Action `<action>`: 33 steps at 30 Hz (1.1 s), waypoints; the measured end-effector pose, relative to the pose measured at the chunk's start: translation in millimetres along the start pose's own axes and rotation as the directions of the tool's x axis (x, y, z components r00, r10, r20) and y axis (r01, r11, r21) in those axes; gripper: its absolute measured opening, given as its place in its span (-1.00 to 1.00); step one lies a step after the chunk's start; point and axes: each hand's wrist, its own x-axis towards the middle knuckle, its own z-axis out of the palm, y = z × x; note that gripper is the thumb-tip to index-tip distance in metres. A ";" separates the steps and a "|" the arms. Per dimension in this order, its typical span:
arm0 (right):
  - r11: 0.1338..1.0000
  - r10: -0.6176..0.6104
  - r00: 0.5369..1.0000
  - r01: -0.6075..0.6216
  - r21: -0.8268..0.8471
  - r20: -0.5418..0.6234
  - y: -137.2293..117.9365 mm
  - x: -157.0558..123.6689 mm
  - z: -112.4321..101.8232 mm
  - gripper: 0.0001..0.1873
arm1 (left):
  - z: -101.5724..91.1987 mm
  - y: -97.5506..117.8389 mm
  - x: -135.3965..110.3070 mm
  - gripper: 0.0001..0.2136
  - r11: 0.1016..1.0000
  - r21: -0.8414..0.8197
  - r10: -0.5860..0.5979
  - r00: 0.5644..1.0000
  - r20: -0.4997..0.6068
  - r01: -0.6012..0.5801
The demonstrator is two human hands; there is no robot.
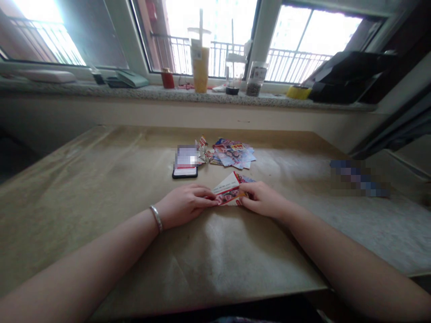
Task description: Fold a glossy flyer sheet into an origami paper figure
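Note:
A printed paper sheet [226, 195], red, white and yellow with photos on it, lies partly folded on the table in front of me. On its left end rest the fingers of my left hand [183, 202], pressed together; a silvery bracelet circles that wrist. My right hand [264, 199] grips the paper's right side between thumb and bent fingers. A corner of the sheet points away from me between the hands. Just beyond lie a pile of similar printed sheets [234, 153] and a small folded paper piece [204, 153].
A phone [185, 171] lies left of the pile, its screen blurred. Another blurred flat item [360, 178] lies at the far right. Along the stone windowsill [161, 93] stand a tall drink cup [200, 67], a red jar [167, 78], a clear container [256, 80] and yellow tape [298, 92].

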 end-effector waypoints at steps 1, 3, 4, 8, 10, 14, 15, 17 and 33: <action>1.000 0.010 1.000 -0.010 -0.002 -0.010 0.4 0.7 0.9 -0.85 | -0.2 1.0 -0.2 -0.69 1.000 -0.001 -0.020 1.000 0.000 0.020; 1.000 0.026 0.999 -0.027 -0.015 -0.038 1.5 2.2 3.0 -0.86 | -0.9 2.7 -0.9 -0.71 0.998 0.002 -0.061 0.998 -0.007 0.061; 0.999 0.038 0.998 -0.039 -0.022 -0.053 2.3 2.9 4.0 -0.87 | -1.4 3.3 -1.4 -0.72 0.997 0.005 -0.074 0.997 -0.012 0.074; 0.993 0.110 0.989 -0.113 -0.027 -0.100 6.2 5.5 7.7 -0.79 | -3.8 4.5 -2.9 -0.71 0.997 0.027 -0.076 0.997 0.008 0.076; 0.988 0.141 0.984 -0.146 -0.043 -0.112 8.0 6.8 10.0 -0.77 | -4.7 5.4 -2.9 -0.71 0.995 0.047 -0.090 0.996 0.016 0.089; 0.974 0.166 0.974 -0.187 -0.131 -0.152 9.5 10.1 15.7 -0.80 | -5.6 7.3 -1.6 -0.69 0.990 0.059 -0.131 0.991 -0.003 0.131; 0.969 0.167 0.972 -0.192 -0.152 -0.162 9.4 11.0 17.0 -0.80 | -5.6 7.4 -1.4 -0.68 0.990 0.055 -0.130 0.991 -0.003 0.130; 0.962 0.170 0.970 -0.202 -0.184 -0.174 9.3 12.6 18.8 -0.81 | -5.6 7.1 -1.3 -0.69 0.992 0.044 -0.118 0.993 0.001 0.118; 0.938 0.217 0.967 -0.244 -0.245 -0.134 4.1 15.3 14.5 -0.82 | -5.6 7.4 -0.8 -0.72 0.996 0.023 -0.085 0.996 0.013 0.084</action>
